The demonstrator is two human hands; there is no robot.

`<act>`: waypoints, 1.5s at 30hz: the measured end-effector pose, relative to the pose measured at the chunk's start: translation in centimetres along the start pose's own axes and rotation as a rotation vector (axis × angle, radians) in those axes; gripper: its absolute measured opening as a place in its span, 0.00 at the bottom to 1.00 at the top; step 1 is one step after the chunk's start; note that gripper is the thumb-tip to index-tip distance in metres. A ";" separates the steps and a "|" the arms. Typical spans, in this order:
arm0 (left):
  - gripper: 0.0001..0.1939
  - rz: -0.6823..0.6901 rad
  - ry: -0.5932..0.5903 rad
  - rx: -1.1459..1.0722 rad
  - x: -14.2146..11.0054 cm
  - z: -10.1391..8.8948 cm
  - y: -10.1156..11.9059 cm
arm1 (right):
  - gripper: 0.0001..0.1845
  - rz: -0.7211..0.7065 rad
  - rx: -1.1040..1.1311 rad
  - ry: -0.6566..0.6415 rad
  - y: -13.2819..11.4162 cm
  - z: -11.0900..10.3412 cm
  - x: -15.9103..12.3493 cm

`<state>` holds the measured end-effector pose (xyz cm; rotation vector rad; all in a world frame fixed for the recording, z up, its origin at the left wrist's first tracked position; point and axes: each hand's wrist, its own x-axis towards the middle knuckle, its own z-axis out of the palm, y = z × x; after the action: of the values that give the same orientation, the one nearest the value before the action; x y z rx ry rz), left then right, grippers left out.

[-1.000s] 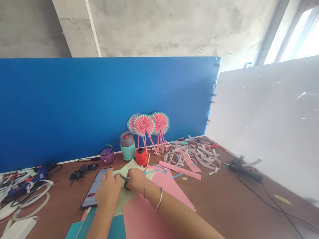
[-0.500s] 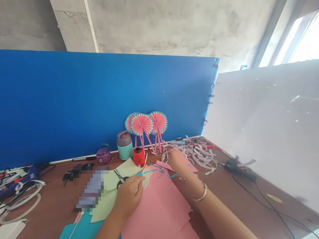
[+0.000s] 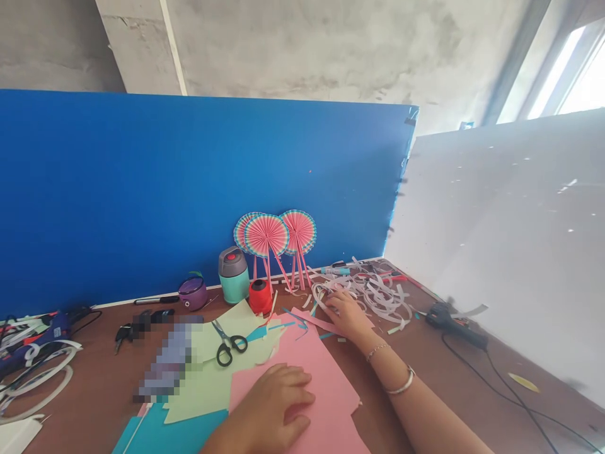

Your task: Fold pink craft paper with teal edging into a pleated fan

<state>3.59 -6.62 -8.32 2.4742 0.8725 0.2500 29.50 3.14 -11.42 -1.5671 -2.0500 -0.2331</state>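
Observation:
My left hand (image 3: 278,403), fingers spread, lies over the pink paper (image 3: 326,391) in front of me. My right hand (image 3: 350,318) reaches forward to the near edge of a heap of curled white paper strips (image 3: 385,296). Its fingers are stretched out over the strips, and I see nothing gripped in them. A pink strip (image 3: 314,320) passes by that hand, beside thin blue strips (image 3: 278,328). Black-handled scissors (image 3: 230,343) rest on pale green paper (image 3: 198,388), left of the pink sheets. Blue paper (image 3: 189,432) shows underneath.
Pink folded round fans (image 3: 267,235) lean on the blue partition (image 3: 142,189). Before them stand a red container (image 3: 259,296), a teal flask (image 3: 235,284) and a purple pot (image 3: 193,293). A corded black tool (image 3: 456,325) lies right; cables (image 3: 42,397) lie left.
My left hand has moved right and nearer to me, off the scissors' side and onto the pink paper. My right hand has shifted slightly right and nearer, its fingers now more visible.

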 end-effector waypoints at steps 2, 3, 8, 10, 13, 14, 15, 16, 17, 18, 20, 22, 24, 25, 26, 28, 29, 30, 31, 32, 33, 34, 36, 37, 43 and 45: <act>0.19 0.024 0.027 -0.020 0.0 0.2 0.1 | 0.10 -0.006 0.011 0.090 0.1 0.0 0.0; 0.19 0.030 0.042 -0.025 0.1 0.3 0.1 | 0.10 0.023 -0.008 0.109 0.1 0.0 0.1; 0.19 0.048 0.113 -0.022 0.0 0.7 0.1 | 0.13 0.231 -0.098 0.018 -0.4 0.1 0.2; 0.18 0.059 0.129 -0.022 0.1 0.7 0.1 | 0.12 0.255 -0.091 0.006 -0.6 0.2 0.0; 0.17 0.059 0.136 -0.028 0.1 0.7 0.2 | 0.05 0.263 -0.072 -0.024 -0.8 0.4 -0.3; 0.17 0.055 0.134 -0.030 0.1 0.6 0.2 | 0.05 0.260 -0.058 -0.032 -0.9 0.4 -0.4; 0.18 0.050 0.131 -0.032 0.1 0.6 0.2 | 0.06 0.258 -0.039 -0.035 -0.9 0.3 -0.4; 0.18 0.047 0.128 -0.035 0.1 0.6 0.2 | 0.08 0.259 -0.019 -0.032 -1.0 0.2 -0.4; 0.18 0.045 0.126 -0.039 0.1 0.7 0.1 | 0.09 0.260 -0.009 -0.025 -1.0 0.0 -0.4; 0.18 0.044 0.127 -0.044 0.0 0.7 0.1 | 0.10 0.268 0.024 -0.012 -1.1 -0.2 -0.3; 0.19 0.043 0.130 -0.056 0.0 0.8 0.0 | 0.14 0.304 0.241 0.028 -1.3 -0.7 -0.1; 0.19 0.051 0.137 -0.064 0.0 0.9 -0.1 | 0.19 0.348 0.629 0.077 -1.7 -1.2 0.0; 0.17 0.067 0.159 -0.073 0.1 1.0 -0.2 | 0.21 0.389 0.979 0.115 -2.1 -1.7 0.1; 0.16 0.075 0.182 -0.078 0.2 1.1 -0.3 | 0.22 0.399 1.065 0.122 -2.4 -1.9 0.1; 0.15 0.081 0.216 -0.084 0.3 1.1 -0.4 | 0.21 0.402 1.107 0.119 -2.7 -2.1 0.0; 0.13 0.082 0.311 -0.093 0.6 1.1 -0.8 | 0.20 0.365 1.116 0.083 -3.3 -2.2 -0.1; 0.14 0.083 0.369 -0.092 0.7 1.0 -1.0 | 0.18 0.322 1.089 0.062 -3.6 -2.2 -0.2; 0.15 0.087 0.422 -0.089 0.8 1.0 -1.2 | 0.16 0.270 1.031 0.054 -3.8 -2.2 -0.3; 0.15 0.093 0.468 -0.084 0.9 0.9 -1.4 | 0.14 0.210 0.940 0.057 -4.0 -2.1 -0.5; 0.16 0.095 0.505 -0.076 0.9 0.8 -1.6 | 0.12 0.146 0.818 0.076 -4.2 -1.9 -0.5; 0.16 0.094 0.533 -0.067 1.0 0.7 -1.7 | 0.11 0.085 0.677 0.105 -4.2 -1.8 -0.6; 0.16 0.090 0.551 -0.057 1.0 0.6 -1.8 | 0.10 0.036 0.534 0.139 -4.2 -1.7 -0.6; 0.16 0.075 0.569 -0.039 0.9 0.5 -2.0 | 0.12 -0.007 0.310 0.206 -3.9 -1.6 -0.6; 0.17 0.068 0.572 -0.031 0.9 0.5 -2.0 | 0.12 -0.001 0.238 0.231 -3.7 -1.6 -0.5; 0.18 0.028 0.625 -0.002 0.8 0.6 -2.1 | 0.11 0.039 0.149 0.223 -4.4 -3.2 -0.5; 0.18 -0.010 0.664 -0.001 0.8 0.6 -2.2 | 0.11 -0.037 0.223 0.165 -5.6 -3.7 -0.8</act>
<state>3.18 -4.91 -9.95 2.4004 1.1281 1.1087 25.60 -0.90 -7.70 -1.3316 -1.9065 -0.1367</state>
